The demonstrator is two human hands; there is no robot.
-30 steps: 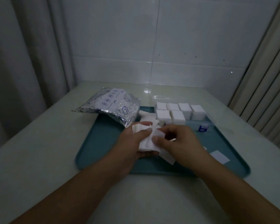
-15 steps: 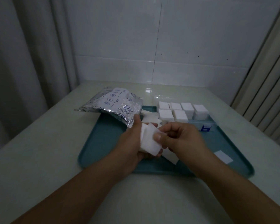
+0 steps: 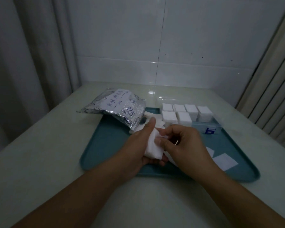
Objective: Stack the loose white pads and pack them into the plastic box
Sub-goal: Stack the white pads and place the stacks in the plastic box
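A stack of white pads [image 3: 153, 146] stands on edge in my left hand [image 3: 138, 145], held between thumb and fingers above the teal tray [image 3: 105, 145]. My right hand [image 3: 183, 143] pinches the stack's right edge with thumb and fingers. The clear plastic box [image 3: 204, 125] sits at the tray's far right, with several pad stacks [image 3: 184, 112] inside. Loose pads lie on the tray: one [image 3: 224, 161] at the right, more [image 3: 156, 120] beyond my left thumb.
A foil pouch [image 3: 117, 107] with blue print lies half on the tray's far left corner and half on the pale table [image 3: 39, 145]. A tiled wall rises behind, a curtain hangs at the left, and vertical slats stand at the right.
The pad stack has turned from lying flat in my left hand to standing on edge. My right hand has shifted its pinch up along the stack's right edge.
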